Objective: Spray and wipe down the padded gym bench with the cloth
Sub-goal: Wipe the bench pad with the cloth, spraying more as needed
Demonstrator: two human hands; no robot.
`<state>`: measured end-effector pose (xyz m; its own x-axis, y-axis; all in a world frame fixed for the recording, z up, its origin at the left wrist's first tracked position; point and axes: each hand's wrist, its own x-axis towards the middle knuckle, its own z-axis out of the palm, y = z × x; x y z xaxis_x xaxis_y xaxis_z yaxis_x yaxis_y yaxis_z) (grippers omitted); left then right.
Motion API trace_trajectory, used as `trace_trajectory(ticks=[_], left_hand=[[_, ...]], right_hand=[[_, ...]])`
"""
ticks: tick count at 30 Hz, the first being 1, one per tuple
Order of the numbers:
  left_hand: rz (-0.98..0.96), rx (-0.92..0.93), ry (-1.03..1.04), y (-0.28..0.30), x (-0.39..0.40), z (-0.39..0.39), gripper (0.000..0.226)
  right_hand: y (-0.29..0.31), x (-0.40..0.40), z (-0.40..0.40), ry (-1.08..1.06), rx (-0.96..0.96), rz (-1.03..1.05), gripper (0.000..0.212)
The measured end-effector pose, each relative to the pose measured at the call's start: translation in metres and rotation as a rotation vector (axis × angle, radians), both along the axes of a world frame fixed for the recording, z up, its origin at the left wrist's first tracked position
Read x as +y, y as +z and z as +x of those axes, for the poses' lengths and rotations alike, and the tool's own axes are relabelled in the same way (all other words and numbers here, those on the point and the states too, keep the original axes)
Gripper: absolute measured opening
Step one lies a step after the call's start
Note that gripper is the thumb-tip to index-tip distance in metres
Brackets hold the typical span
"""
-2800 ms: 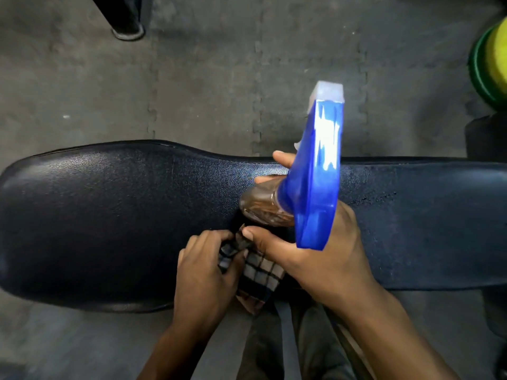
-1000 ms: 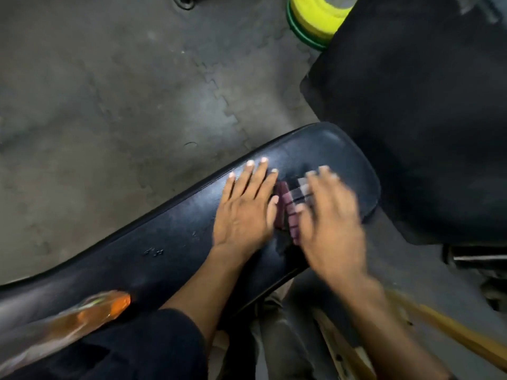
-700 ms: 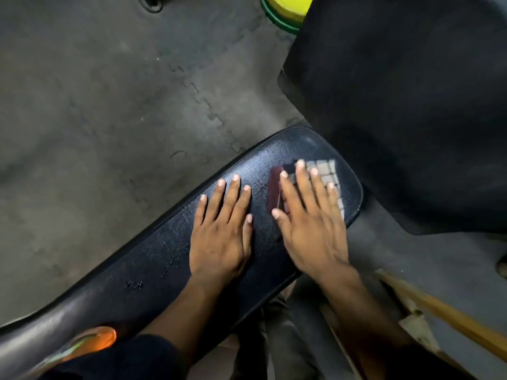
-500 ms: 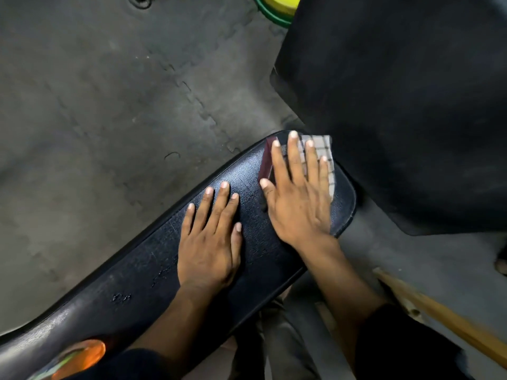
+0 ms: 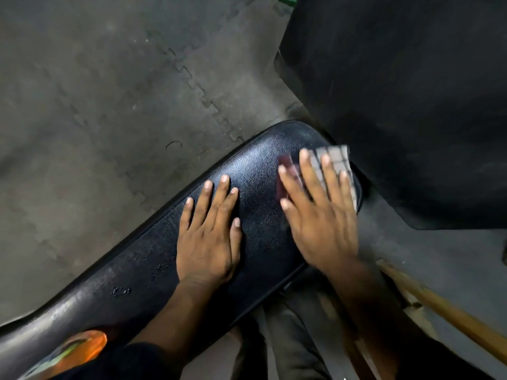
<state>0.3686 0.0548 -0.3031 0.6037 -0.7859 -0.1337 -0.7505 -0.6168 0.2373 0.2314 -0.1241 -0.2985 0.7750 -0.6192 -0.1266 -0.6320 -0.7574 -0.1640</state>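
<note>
From the head view you're mid-wipe at the rounded end of the padded gym bench (image 5: pixel 153 259). The right hand (image 5: pixel 321 215) is flat on the checked cloth (image 5: pixel 336 157), which sits right at the end of the pad beside the big black pad (image 5: pixel 397 105). Keep the palm down and the pressure even, and run the strokes back toward the droplets (image 5: pixel 120 290) nearer you, since that patch looks unwiped. The grip isn't pinching anything: fingers spread, pressing the cloth onto the vinyl. The left hand (image 5: pixel 208 237) is splayed flat on bare vinyl, holding nothing, just bracing. The spray bottle (image 5: pixel 74 349) lies at the lower left edge, well apart from both hands.
</note>
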Motion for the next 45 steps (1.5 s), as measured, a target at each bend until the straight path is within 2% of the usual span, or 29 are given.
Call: trace_trajectory(ticks=[3,5,9,13,16,18,20,23,25,28,30,33,36,38,41,43,45], left_hand=[[-0.01,-0.002,0.005,-0.001,0.0,0.0,0.057],[-0.029,0.016,0.016,-0.001,0.001,-0.001,0.056],[-0.093,0.048,0.029,-0.001,0.004,0.001,0.052],[-0.126,0.037,0.047,0.0,0.001,-0.003,0.052],[-0.129,0.022,0.043,0.0,0.004,-0.004,0.051],[-0.145,0.022,0.037,0.0,0.005,-0.004,0.051],[-0.183,0.023,0.072,0.001,0.006,-0.004,0.052],[-0.252,0.094,0.248,0.005,0.018,-0.007,0.058],[-0.222,0.117,0.307,0.009,0.048,-0.01,0.059],[-0.088,0.013,0.253,0.012,0.116,-0.014,0.06],[-0.03,-0.041,0.202,0.013,0.157,-0.015,0.059],[-0.005,-0.091,0.154,0.011,0.177,-0.014,0.06],[-0.015,-0.099,0.171,0.01,0.175,-0.016,0.06],[-0.02,-0.088,0.169,0.01,0.176,-0.016,0.06],[-0.027,-0.081,0.176,0.009,0.178,-0.014,0.06],[-0.037,-0.076,0.179,0.011,0.177,-0.015,0.06],[-0.05,-0.067,0.169,0.014,0.178,-0.014,0.06]], right_hand=[[-0.003,-0.01,0.055,-0.059,-0.037,0.018,0.068],[-0.002,0.004,0.07,0.015,-0.057,0.048,0.07],[0.002,0.048,0.02,0.207,-0.094,0.079,0.072],[0.009,0.039,-0.031,0.287,0.006,0.025,0.068],[0.01,0.011,-0.006,0.16,0.028,0.021,0.067],[0.015,0.001,0.034,-0.021,0.014,0.054,0.068],[0.018,0.006,0.075,-0.096,0.005,0.11,0.068],[0.021,0.055,0.094,0.139,0.018,0.09,0.066],[0.023,0.103,0.071,0.284,-0.018,0.096,0.064],[0.026,0.148,0.004,0.362,0.0,0.101,0.067],[0.029,0.15,-0.033,0.393,0.07,0.059,0.072],[0.028,0.119,-0.038,0.267,0.092,0.047,0.067],[0.025,0.09,0.02,-0.125,0.042,0.086,0.067],[0.022,0.093,0.066,-0.173,0.032,0.112,0.068],[0.018,0.136,0.096,0.125,0.004,0.099,0.066],[0.018,0.174,0.077,0.343,-0.003,0.063,0.066],[0.019,0.2,0.035,0.437,-0.008,0.068,0.067]])
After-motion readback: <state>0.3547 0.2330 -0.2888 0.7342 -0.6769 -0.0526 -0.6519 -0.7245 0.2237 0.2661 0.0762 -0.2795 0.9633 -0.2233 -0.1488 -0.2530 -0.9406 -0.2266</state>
